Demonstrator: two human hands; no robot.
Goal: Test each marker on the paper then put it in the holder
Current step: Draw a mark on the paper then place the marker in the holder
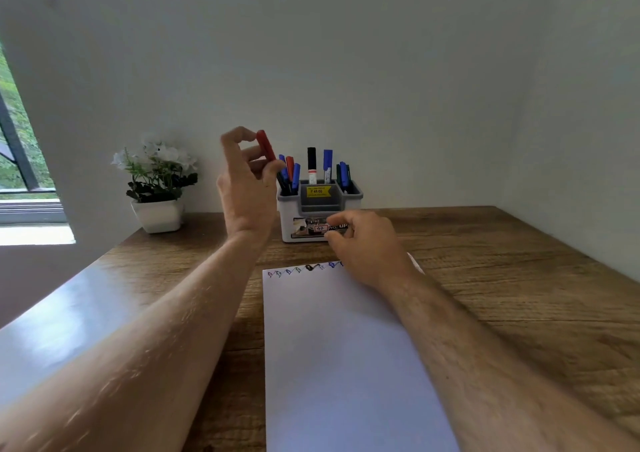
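My left hand [247,188] is raised beside the left end of the white and grey holder [313,235]. Its fingers pinch a red marker [266,146] that points up and tilts left, its lower end near the left compartment. Several blue, red, black and green markers [311,164] stand in the holder. A white sheet of paper [346,347] lies on the wooden table in front of me, with a row of small coloured scribbles [301,269] along its top edge. My right hand [369,245] rests at the paper's top right corner, fingers loosely curled just in front of the holder, with nothing seen in it.
A white pot of white flowers [157,188] stands at the back left of the table [502,278]. A wall runs right behind the holder and along the right side. A window [17,146] is at far left.
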